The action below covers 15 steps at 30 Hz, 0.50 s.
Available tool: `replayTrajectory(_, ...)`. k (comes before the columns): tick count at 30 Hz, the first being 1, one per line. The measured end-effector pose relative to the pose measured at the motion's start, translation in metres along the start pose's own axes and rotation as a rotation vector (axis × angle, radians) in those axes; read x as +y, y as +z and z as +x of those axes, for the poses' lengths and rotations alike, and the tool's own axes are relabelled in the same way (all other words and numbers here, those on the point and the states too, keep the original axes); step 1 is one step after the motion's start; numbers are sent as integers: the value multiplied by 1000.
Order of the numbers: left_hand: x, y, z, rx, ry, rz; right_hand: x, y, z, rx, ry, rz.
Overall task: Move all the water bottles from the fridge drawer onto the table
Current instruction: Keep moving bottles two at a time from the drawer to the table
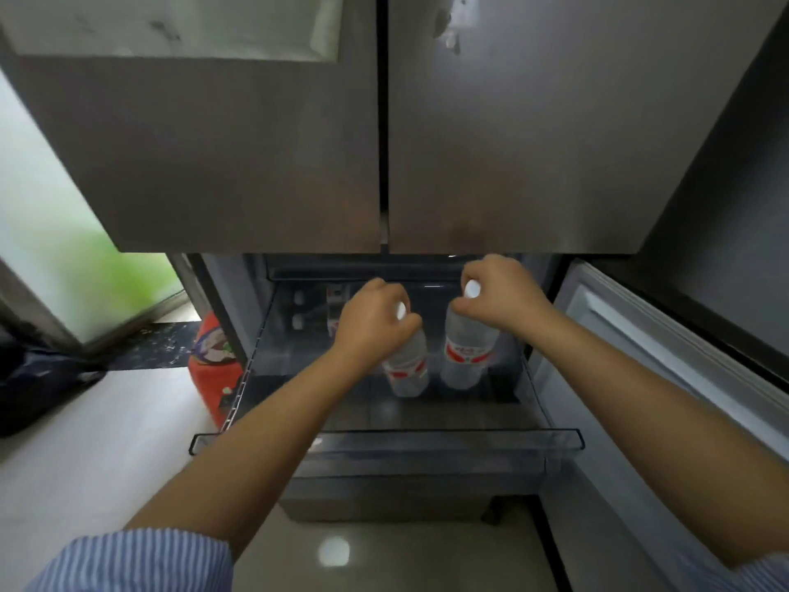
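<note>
Starting at the far left, a frosted glass door (64, 232) shows a green blur behind it, and a dark bag (30, 386) sits on the pale floor (106, 442) below it. Next to the fridge's left edge stands a red container (215, 369) with a printed label. Above, two dark fridge doors (384, 121) are closed, meeting at a centre seam. Beneath them a clear fridge drawer (384, 442) is pulled out toward the camera.

At the back left of the drawer more bottles (333, 309) show white caps and a strip of red label, partly hidden; how many I cannot tell. The left hand (371, 318) comes in on a bare forearm from a blue striped sleeve (141, 561); its fingers are curled closed around the neck of the left water bottle (407, 369), whose white cap shows just past the knuckles. That bottle is tilted, its base toward the camera, within the drawer. Just beside it, the right water bottle (465, 356) is clear with a red label too. The right hand (499, 296) pinches its top, fingers closed around the white cap. Whether either bottle's base is touching the drawer bottom is unclear. At the far right, the open lower door (640, 356) shows its pale inner lining.
</note>
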<state>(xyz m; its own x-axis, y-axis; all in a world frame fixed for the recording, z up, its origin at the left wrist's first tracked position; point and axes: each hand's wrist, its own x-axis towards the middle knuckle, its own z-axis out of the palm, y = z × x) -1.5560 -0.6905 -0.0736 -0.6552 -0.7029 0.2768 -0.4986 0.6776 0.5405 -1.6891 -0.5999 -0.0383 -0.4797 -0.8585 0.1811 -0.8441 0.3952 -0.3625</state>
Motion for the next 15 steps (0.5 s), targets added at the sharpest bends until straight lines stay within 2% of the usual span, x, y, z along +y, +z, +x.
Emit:
replayTrajectory(4,4,-62,-29,250,-60,42,-53,-29,-1,153,-189,49)
replayTrajectory(10,-4,-160,-107,507,-260,216,-162,-40,-26,102,-442,182)
replayTrajectory(15,-34,-235,-215,439,-501,355,-273,-8,-87,-105,-640,307)
